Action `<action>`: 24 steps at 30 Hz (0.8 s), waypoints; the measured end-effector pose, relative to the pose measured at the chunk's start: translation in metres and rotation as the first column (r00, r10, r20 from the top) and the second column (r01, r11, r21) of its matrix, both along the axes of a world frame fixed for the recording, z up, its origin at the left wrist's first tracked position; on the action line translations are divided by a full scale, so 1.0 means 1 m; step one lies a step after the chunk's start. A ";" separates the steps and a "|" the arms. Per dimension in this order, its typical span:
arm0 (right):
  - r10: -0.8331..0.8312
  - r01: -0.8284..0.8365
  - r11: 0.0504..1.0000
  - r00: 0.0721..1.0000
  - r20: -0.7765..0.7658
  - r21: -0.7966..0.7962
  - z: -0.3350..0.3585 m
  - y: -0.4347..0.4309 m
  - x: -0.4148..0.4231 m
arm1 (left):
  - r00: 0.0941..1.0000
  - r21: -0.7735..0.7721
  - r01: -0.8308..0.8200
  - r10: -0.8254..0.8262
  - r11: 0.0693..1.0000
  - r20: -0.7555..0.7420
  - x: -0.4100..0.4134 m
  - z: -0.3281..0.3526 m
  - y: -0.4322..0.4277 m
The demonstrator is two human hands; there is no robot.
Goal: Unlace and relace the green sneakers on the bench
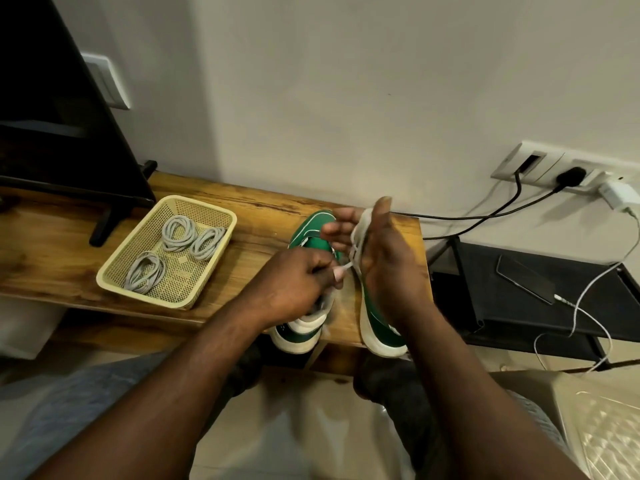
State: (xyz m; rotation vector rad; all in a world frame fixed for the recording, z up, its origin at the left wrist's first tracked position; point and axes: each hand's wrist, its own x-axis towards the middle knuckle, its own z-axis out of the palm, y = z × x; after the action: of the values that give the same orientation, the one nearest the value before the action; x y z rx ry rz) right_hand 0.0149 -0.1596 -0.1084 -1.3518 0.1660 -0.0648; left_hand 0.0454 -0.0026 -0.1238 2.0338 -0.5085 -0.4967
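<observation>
— Green sneakers [313,242]: where do they lie?

— Both are on the wooden worktop [249,206], at its right end, side by side, with their heels toward the person and jutting over the near edge. The flat sneaker [299,336] stands on its sole on the left. The held sneaker [381,329] is just to its right and looks tipped, though I cannot tell how far.

— And the grips?

— The right grip [388,261] clasps the front of the held sneaker. Its thumb points up on the far side and its fingers reach left over the toe, so the shoe's pale edge sits between them. The left grip [294,285] is curled, pinching the tip of the white lace [354,252] between thumb and fingertip.

— Where is that pinch relative to the shoes?

— It hovers over the flat sneaker's opening, just left of the held sneaker. A short run of lace goes from the pinch to loose loops bunched against the right palm.

— Anything else?

— A pale yellow basket [221,211] sits to the left on the worktop, holding three coils of grey laces [178,233]. Beyond the worktop's right end, a phone [523,280] lies on a black shelf [502,317] with a cable plugged into it.
</observation>
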 end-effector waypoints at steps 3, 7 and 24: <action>0.017 -0.036 0.967 0.997 -0.077 -0.253 -0.010 0.011 -0.004 | 0.988 -0.035 -0.104 0.108 0.994 0.113 0.000 0.001 0.002; 0.106 -0.108 0.994 0.991 -0.085 -0.021 -0.011 0.026 -0.006 | 0.911 -0.069 -0.181 0.193 0.981 0.365 -0.001 -0.002 0.002; 0.075 -0.031 0.884 0.994 -0.076 0.467 -0.013 0.037 -0.002 | 0.734 -0.112 -0.502 0.491 0.858 0.470 -0.018 -0.009 -0.016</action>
State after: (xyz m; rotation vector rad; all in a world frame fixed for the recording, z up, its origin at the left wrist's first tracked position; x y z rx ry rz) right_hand 0.0125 -0.1228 -0.1216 -0.8752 0.2075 0.0810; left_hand 0.0269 -0.0182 -0.1326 2.2042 -0.2182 0.3540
